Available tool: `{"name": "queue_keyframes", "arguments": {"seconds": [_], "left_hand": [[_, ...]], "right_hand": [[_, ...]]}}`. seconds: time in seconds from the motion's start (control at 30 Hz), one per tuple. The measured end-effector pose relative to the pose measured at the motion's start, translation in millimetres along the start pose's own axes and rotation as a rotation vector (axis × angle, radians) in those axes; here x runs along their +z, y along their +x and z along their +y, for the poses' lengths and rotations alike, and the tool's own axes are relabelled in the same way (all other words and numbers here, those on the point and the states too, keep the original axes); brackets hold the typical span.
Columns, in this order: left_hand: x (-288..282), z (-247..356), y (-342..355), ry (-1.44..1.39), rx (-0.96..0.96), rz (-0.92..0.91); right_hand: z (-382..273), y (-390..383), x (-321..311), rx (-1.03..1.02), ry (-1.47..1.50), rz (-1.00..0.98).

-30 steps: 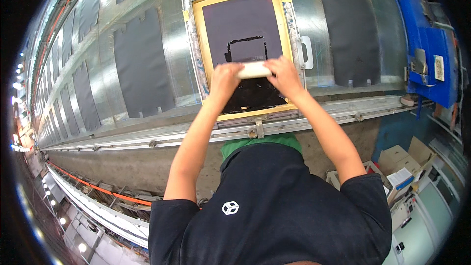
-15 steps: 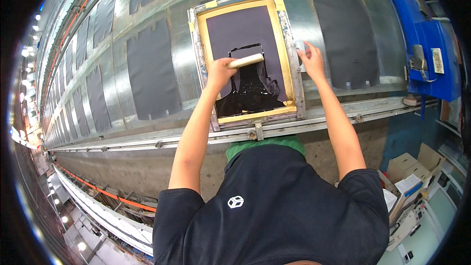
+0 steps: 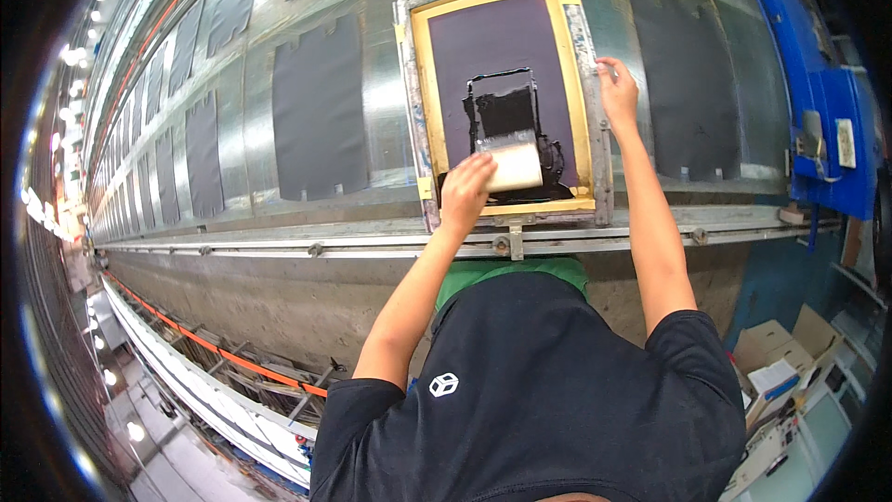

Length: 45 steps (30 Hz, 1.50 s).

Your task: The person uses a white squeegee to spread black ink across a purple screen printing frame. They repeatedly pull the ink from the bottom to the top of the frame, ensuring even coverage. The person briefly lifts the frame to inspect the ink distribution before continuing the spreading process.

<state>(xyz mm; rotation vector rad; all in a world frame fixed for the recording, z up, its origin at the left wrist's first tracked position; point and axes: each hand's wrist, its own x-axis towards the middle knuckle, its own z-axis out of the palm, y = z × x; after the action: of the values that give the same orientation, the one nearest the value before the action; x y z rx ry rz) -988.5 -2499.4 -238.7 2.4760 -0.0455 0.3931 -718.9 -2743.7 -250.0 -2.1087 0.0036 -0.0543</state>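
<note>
A screen-printing frame (image 3: 403, 84) with yellow tape along its inner border lies flat on the long table in front of me. Its mesh (image 3: 492, 33) is dark purple. Glossy black ink (image 3: 509, 112) covers a patch in the near half. My left hand (image 3: 467, 188) is closed round the left end of a squeegee (image 3: 516, 168) with a pale, wide handle. The squeegee lies tilted in the ink near the frame's close end, its lower edge partly hidden. At the frame's right side, my right hand (image 3: 620, 98) has its fingers bent against the outer rail.
Dark grey fabric pieces (image 3: 321, 107) lie in rows along the table, with another piece (image 3: 686, 84) to the right. A metal rail (image 3: 372, 240) runs along the near edge. Blue machinery (image 3: 832, 130) stands at the right, and open cardboard boxes (image 3: 771, 349) sit lower right.
My left hand has drawn the squeegee toward me and tilted it so its broad face shows. The ink there is spread differently. My right hand has shifted slightly up along the frame's side.
</note>
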Motion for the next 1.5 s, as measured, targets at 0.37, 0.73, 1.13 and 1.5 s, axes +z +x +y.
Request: {"name": "queue_keyframes", "arguments": {"seconds": [0.37, 0.73, 1.13, 1.5], "left_hand": [[-44.3, 40.2, -22.5, 0.050, -0.130, 0.012], [-76.6, 40.9, -17.2, 0.045, 0.075, -0.268], [-85.8, -19.0, 118.3, 0.007, -0.013, -0.076], [-87.5, -25.1, 139.4, -0.076, -0.036, -0.173]], "right_hand": [[-30.6, -23.9, 1.5, -0.016, 0.044, 0.015], [-39.7, -30.5, -12.6, 0.049, 0.035, -0.011], [-85.8, -23.1, -33.7, -0.330, -0.523, -0.161], [-147.7, -85.3, 15.2, -0.555, -0.413, -0.435]]}}
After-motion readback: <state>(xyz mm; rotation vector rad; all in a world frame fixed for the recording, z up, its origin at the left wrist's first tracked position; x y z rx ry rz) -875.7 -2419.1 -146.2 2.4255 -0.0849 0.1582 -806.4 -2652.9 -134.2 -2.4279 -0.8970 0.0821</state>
